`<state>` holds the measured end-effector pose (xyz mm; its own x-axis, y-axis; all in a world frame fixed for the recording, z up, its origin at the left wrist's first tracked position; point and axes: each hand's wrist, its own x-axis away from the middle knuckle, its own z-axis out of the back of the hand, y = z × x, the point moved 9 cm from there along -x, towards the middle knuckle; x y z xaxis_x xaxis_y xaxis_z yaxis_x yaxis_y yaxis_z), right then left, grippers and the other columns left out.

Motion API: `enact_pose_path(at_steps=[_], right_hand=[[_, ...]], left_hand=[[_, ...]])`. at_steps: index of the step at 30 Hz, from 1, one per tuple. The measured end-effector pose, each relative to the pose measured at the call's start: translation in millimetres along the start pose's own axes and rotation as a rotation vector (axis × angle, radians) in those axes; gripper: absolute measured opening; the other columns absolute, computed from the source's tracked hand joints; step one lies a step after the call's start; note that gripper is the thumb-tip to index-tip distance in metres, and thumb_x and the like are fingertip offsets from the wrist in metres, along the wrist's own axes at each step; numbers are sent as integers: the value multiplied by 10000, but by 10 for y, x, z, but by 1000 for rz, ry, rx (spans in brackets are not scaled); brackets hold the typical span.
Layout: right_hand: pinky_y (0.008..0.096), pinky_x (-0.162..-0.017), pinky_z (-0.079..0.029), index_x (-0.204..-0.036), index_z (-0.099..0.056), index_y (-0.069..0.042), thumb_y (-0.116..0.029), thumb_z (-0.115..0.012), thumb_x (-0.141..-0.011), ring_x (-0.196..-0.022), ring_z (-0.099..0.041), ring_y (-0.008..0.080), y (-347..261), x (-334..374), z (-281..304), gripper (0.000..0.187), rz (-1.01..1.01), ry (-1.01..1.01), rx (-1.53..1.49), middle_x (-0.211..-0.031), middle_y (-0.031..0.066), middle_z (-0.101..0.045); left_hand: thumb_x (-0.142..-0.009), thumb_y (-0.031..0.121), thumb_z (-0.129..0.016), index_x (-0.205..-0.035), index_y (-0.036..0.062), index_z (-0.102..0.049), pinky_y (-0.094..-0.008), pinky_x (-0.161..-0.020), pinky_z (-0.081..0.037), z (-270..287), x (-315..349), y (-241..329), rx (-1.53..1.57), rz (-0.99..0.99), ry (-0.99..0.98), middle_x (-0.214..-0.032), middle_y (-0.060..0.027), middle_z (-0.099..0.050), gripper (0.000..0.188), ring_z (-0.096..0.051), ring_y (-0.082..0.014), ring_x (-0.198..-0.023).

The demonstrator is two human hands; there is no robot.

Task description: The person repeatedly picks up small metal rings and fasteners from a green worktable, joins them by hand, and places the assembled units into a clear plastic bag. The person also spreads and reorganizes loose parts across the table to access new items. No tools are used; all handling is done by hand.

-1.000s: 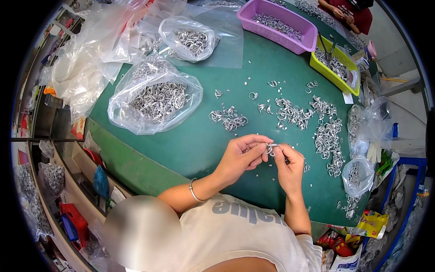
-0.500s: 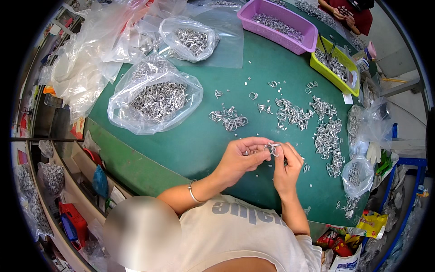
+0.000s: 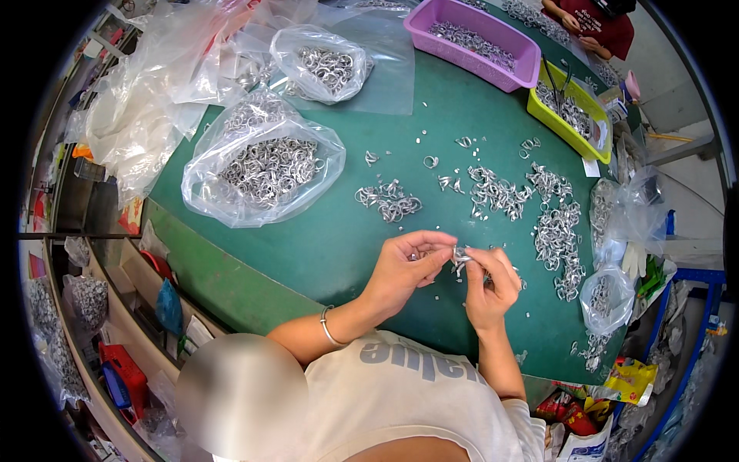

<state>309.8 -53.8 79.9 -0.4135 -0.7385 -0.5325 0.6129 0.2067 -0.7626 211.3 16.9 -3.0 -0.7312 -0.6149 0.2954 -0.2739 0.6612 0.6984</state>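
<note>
Left hand (image 3: 404,269): pinched a small silver metal piece (image 3: 460,256) above the green bench (image 3: 323,239).
Right hand (image 3: 493,281): fingertips met that piece from three o'clock.
Loose silver pieces (image 3: 389,200): lay at twelve o'clock.
Clear bag (image 3: 262,165): at ten o'clock, full.

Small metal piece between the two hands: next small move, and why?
Probably finish working the small metal piece and set it on the nearby pile. Left hand and right hand both pinch it over the green table; similar pieces lie heaped to the right.
</note>
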Motion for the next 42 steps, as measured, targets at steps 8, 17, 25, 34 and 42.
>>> enact_pose_path(at_steps=[8, 17, 25, 34, 42], right_hand=[[239, -453, -343, -867, -694, 1, 100, -666, -697, -515, -447, 125, 45, -20, -17, 198, 41, -17, -106, -631, 52, -508], [216, -506, -341, -883, -635, 15, 25, -608, -812, -596, -449, 87, 259, 101, 46, 76, -183, 140, -189, -674, 32, -514], [178, -487, -301, -957, -526, -6, -68, -530, -913, -565, -408, 30, 478, 236, -144, 76, -510, 79, -569, -700, -12, -526], [184, -472, -289, -984, -486, -19, -79, -516, -926, -559, -400, 30, 526, 265, -193, 88, -611, 121, -708, -703, -2, -523], [198, -489, -333, -912, -532, -6, -42, -555, -885, -559, -440, 57, 374, 154, -49, 51, -392, 33, -282, -694, 24, -529]], left_hand=[[-883, 60, -580, -1054, -16, -605, -192, -474, -297, -30, 9, -20, 42, 64, 7, -773, 16, -557, 190, -410, -26, -583], [-895, 84, -564, -1105, -5, -574, -193, -537, -339, -165, 18, -277, 349, 299, -106, -848, 7, -538, 228, -435, -48, -714], [-896, 90, -565, -1115, -19, -570, -185, -499, -304, -223, -3, -51, 100, 134, -201, -796, -10, -543, 245, -442, -47, -667], [-884, 96, -590, -970, -14, -608, -174, -457, -297, -79, -24, -23, 28, 90, -53, -706, 6, -538, 141, -427, -28, -576], [-843, 77, -641, -918, 5, -635, -157, -500, -352, -31, 66, 174, -241, -104, 78, -694, 26, -575, 104, -472, -5, -599]])
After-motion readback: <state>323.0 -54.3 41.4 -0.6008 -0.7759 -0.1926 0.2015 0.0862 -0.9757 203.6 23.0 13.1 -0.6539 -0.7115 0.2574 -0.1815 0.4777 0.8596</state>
